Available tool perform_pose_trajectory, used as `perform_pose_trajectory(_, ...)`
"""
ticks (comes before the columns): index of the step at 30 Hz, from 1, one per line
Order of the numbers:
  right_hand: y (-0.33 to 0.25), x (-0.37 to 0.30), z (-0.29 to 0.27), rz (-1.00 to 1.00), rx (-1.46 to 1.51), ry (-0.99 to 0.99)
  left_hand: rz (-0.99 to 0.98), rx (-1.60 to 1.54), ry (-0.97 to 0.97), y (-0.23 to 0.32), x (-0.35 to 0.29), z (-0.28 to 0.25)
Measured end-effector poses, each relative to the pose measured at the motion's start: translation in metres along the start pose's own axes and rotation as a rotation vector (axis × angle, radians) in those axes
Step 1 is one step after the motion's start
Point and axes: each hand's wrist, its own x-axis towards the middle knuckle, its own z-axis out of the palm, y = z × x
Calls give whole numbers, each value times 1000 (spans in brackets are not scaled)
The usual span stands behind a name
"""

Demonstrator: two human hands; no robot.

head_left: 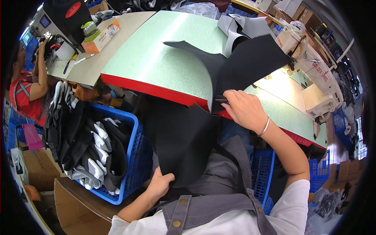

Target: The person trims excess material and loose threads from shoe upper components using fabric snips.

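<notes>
A black fabric piece (184, 141) hangs over my lap from the table's red front edge. My left hand (159, 183) is closed on its lower left edge. My right hand (244, 109) is at the table edge, fingers pinched around a small dark pointed tool (220, 99) that looks like thread snips. The tool lies against the narrow part where the hanging fabric meets a second black piece (254, 64), which spreads over the pale green tabletop (156, 58). My fingers partly hide the tool, and whether they also grip the fabric I cannot tell.
To my left a blue basket (131, 156) is heaped with black and white fabric pieces (94, 152). A white sewing machine (321, 82) stands at right. Grey pieces (243, 29) lie at the back. A person in red (29, 92) works at far left; a cardboard box (74, 207) is below.
</notes>
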Motion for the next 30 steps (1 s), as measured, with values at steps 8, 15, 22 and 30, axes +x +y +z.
perform_pose_trajectory(8, -6, -16, 14, -330, -139, 241, -15, 26, 18, -1, -7, -2)
perform_pose_trajectory(15, -33, -15, 31, -285, -272, 436, 110, 241, -140, -17, -16, -8)
perform_pose_trajectory(22, -42, -11, 26, -313, -256, 427, 133, 399, -202, -15, -18, -11)
perform_pose_trajectory(30, -46, -6, 17, -338, -213, 347, 170, 445, -262, -17, -16, -16)
